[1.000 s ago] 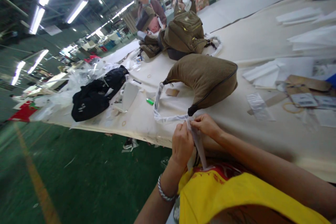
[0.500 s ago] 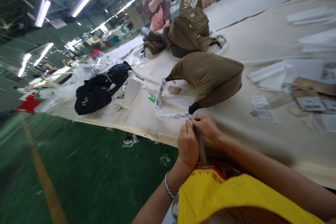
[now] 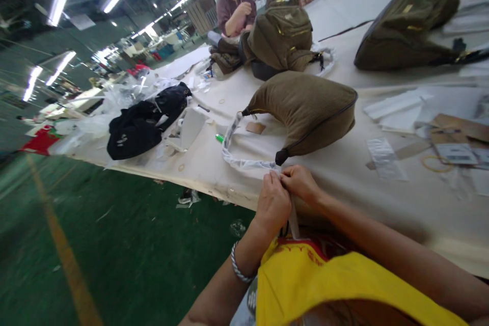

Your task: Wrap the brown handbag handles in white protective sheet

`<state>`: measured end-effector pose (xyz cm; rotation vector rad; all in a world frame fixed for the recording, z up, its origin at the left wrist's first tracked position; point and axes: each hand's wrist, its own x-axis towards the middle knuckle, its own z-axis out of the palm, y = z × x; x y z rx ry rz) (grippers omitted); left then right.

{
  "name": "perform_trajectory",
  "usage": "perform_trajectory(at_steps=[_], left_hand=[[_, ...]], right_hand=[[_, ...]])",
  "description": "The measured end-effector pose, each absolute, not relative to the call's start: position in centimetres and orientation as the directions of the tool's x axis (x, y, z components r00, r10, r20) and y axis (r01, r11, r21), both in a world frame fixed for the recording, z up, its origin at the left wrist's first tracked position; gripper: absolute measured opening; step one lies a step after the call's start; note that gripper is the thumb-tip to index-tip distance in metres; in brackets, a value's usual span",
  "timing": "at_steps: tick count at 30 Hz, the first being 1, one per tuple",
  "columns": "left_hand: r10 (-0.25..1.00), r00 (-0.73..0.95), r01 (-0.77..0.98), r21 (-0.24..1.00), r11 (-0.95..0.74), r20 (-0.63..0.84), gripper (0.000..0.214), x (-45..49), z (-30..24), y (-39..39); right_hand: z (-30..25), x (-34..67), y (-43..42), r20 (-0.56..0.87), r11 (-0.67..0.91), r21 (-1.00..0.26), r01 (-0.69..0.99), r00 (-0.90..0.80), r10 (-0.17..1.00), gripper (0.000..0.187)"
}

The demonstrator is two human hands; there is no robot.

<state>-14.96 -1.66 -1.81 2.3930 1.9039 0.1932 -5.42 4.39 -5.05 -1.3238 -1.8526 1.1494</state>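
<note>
A brown, crescent-shaped shoulder bag [image 3: 311,109] lies on the table before me, plump and ribbed. Its strap [image 3: 227,150] loops out to the left, wrapped in thin white material. At the near end of that strap, my left hand [image 3: 273,201] is closed with its fingertips pinching the white wrapping. Right beside it, my right hand [image 3: 301,182] pinches the same wrapping between thumb and finger, close to the bag's black end tab [image 3: 281,157]. A pale strip [image 3: 293,221] hangs below my hands towards my yellow apron [image 3: 324,285]. My fingers partly hide the wrapping.
Another brown bag [image 3: 405,30] is at the right, and a brown backpack [image 3: 282,35] stands behind. To the left lie a black bag [image 3: 133,132] and clear plastic [image 3: 126,99]. Tags [image 3: 451,145] and paper [image 3: 397,109] lie at right. Co-workers [image 3: 237,10] are across the table.
A second brown bag has come onto the table at the right. A co-worker's raised hand has come down. My hands stay pinched at the strap end, nearly in place.
</note>
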Motion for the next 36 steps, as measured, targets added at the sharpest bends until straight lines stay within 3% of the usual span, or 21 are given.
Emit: perform_trajectory(at_steps=[4, 9, 14, 17, 20, 22, 24, 27, 29, 32, 36], left_hand=[[0.966, 0.256, 0.963, 0.080, -0.257, 0.026, 0.038, -15.0, -2.1, -1.5], [0.952, 0.304, 0.947, 0.103, -0.306, 0.036, 0.033, -15.2, -1.8, -1.3], [0.971, 0.236, 0.929, 0.305, -0.210, -0.049, 0.026, -15.8, -0.4, -0.9], [0.981, 0.151, 0.877, 0.473, -0.078, -0.119, 0.018, -16.3, 0.4, -0.5], [0.987, 0.139, 0.782, 0.621, -0.059, -0.081, 0.015, -16.9, 0.0, -0.2], [0.997, 0.077, 0.679, 0.733, -0.043, -0.013, 0.018, -17.3, -1.1, -0.3], [0.992, -0.125, 0.527, 0.848, 0.052, 0.017, 0.023, -17.7, -2.5, -0.5], [0.928, -0.352, 0.198, 0.959, 0.204, -0.124, 0.035, -17.8, -4.0, -0.8], [0.925, -0.299, 0.013, 0.968, 0.249, -0.234, 0.037, -17.8, -4.2, -0.8], [0.942, -0.177, -0.169, 0.952, 0.257, -0.286, 0.034, -17.4, -3.6, -0.5], [0.912, -0.026, -0.467, 0.811, 0.351, -0.410, 0.036, -16.4, -3.2, -0.4]], right_hand=[[-4.8, -4.7, 5.4, 0.009, 0.236, -0.904, 0.356, -0.536, 0.844, 0.026], [-4.5, -3.8, 6.1, 0.013, 0.277, -0.917, 0.288, -0.671, 0.741, 0.022], [-4.6, -4.1, 5.9, 0.004, 0.295, -0.907, 0.301, -0.694, 0.720, 0.020], [-4.8, -4.8, 5.6, -0.008, 0.289, -0.878, 0.381, -0.616, 0.788, 0.024], [-5.1, -5.3, 5.3, -0.010, 0.261, -0.846, 0.464, -0.504, 0.864, 0.029], [-5.3, -5.5, 5.1, -0.008, 0.241, -0.841, 0.484, -0.457, 0.889, 0.033], [-5.4, -5.5, 4.9, -0.004, 0.222, -0.851, 0.475, -0.428, 0.904, 0.036], [-5.3, -5.6, 4.5, 0.008, 0.186, -0.879, 0.440, -0.376, 0.927, 0.036], [-5.2, -5.6, 4.4, 0.010, 0.161, -0.899, 0.408, -0.347, 0.938, 0.035], [-4.9, -5.8, 4.2, 0.012, 0.128, -0.930, 0.344, -0.318, 0.948, 0.035], [-4.8, -6.0, 4.0, -0.004, 0.074, -0.966, 0.249, -0.299, 0.954, 0.032]])
